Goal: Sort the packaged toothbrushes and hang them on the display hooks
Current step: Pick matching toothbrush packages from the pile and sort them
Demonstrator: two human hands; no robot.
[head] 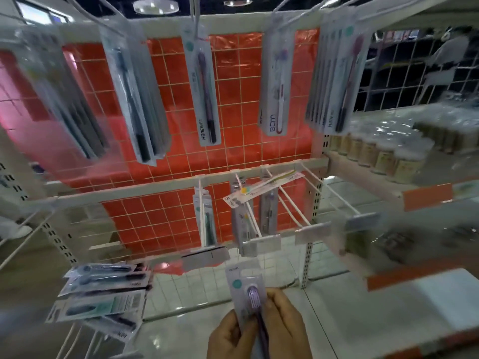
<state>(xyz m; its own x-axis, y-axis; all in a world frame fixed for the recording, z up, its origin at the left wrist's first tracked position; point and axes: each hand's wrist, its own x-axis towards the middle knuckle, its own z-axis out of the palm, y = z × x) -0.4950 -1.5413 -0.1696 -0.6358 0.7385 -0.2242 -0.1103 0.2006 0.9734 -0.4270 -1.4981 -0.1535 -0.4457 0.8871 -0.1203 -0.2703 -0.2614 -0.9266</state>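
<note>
A packaged purple toothbrush [246, 288] stands upright at the bottom centre, held between both hands. My left hand [228, 338] grips its lower left edge and my right hand [283, 320] pinches its right side. Just above it, white display hooks [293, 206] stick out from the lower rail; some carry toothbrush packs [207, 218]. One pack [261, 190] lies flat across the hooks. Several packs hang from the upper row, among them a purple one [204, 92] and a red one [277, 81]. A loose heap of toothbrush packs [103, 294] lies at the lower left.
A red-backed white wire grid [233, 104] forms the display wall. Price-tag holders [261, 240] cap the hook tips right above the held pack. To the right, shelves hold wrapped jars [375, 151] and orange-edged shelf fronts [427, 198]. White shelf surface lies below.
</note>
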